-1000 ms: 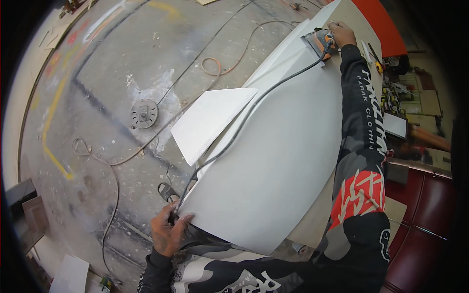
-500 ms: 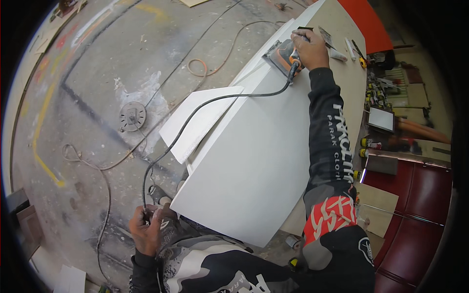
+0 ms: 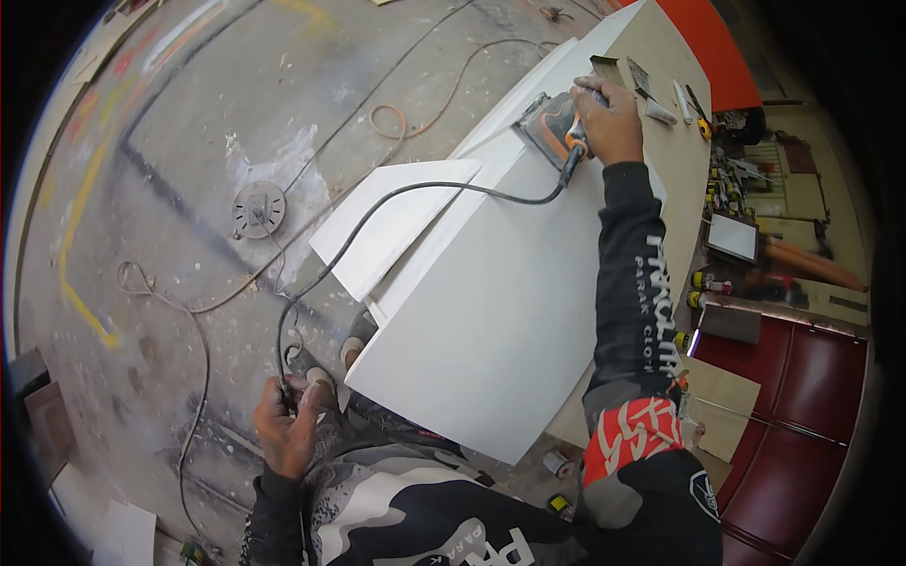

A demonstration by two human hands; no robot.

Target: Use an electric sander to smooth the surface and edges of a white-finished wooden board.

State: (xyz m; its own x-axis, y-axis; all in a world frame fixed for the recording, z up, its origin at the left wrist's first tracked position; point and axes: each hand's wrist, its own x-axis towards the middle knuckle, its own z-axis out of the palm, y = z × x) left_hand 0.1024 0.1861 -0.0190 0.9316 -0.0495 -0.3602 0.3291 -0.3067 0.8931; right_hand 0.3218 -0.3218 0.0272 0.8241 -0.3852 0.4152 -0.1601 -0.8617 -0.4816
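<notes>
My right hand (image 3: pixel 612 123) is closed around an orange-and-grey power sander (image 3: pixel 553 126). The sander rests flat near the far left edge of a large white panel (image 3: pixel 481 321). From its back end a black cord (image 3: pixel 382 203) runs leftward over a smaller white board (image 3: pixel 392 212) and loops down to me. My left hand (image 3: pixel 288 432), low at the left by my body, pinches that cord between thumb and fingers, off the panel. Beyond my right hand lie a dark flat scraper (image 3: pixel 605 68) and a white tube (image 3: pixel 660 112).
A round slotted disc, seemingly a cord reel (image 3: pixel 258 209), lies on the stained concrete floor (image 3: pixel 189 283) with trailing cords. Tools crowd the right side beside a dark red padded seat (image 3: pixel 821 377). An orange panel (image 3: pixel 708 47) stands at the far end. A can (image 3: pixel 557 462) sits below the panel's near corner.
The sander and my right hand have come slightly nearer to me along the panel, uncovering more of the scraper. My left hand still grips the cord. The whole view has shifted a little.
</notes>
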